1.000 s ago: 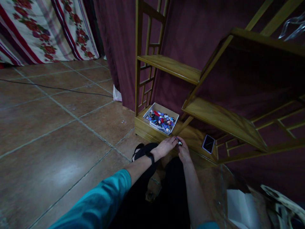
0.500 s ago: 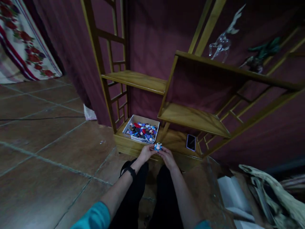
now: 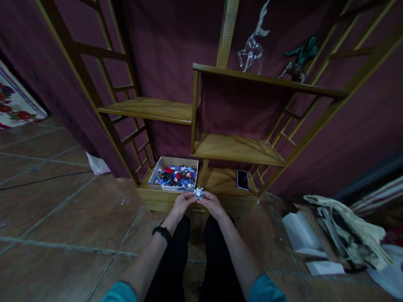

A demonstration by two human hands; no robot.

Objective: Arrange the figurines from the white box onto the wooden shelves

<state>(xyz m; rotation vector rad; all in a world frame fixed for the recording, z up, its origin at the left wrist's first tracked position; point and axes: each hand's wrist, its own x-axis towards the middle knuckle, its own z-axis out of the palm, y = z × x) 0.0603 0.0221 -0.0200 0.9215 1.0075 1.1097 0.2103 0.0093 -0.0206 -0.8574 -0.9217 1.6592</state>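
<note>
A small blue and white figurine (image 3: pixel 198 192) is held up between my two hands, just in front of the shelf unit's lowest board. My left hand (image 3: pixel 183 203) pinches its left side, and my right hand (image 3: pixel 212 204) pinches its right side. Beyond my left hand stands an open white cardboard box (image 3: pixel 154 172), filled with many small colourful figures (image 3: pixel 176 176) in red, blue, black and white. The finer details of the held figurine are too small to make out.
The wooden shelf unit (image 3: pixel 151 108) rises in front of me. A phone (image 3: pixel 242 179) lies on its lowest board at right. Higher up stand a clear glass animal figure (image 3: pixel 252 49) and a green figure (image 3: pixel 300 58). White boxes (image 3: pixel 302 235) and cloth (image 3: pixel 352 233) lie on the floor at right.
My view has turned to the right and levelled, so the shelf and box appear further left. Both hands still hold the figurine between them.
</note>
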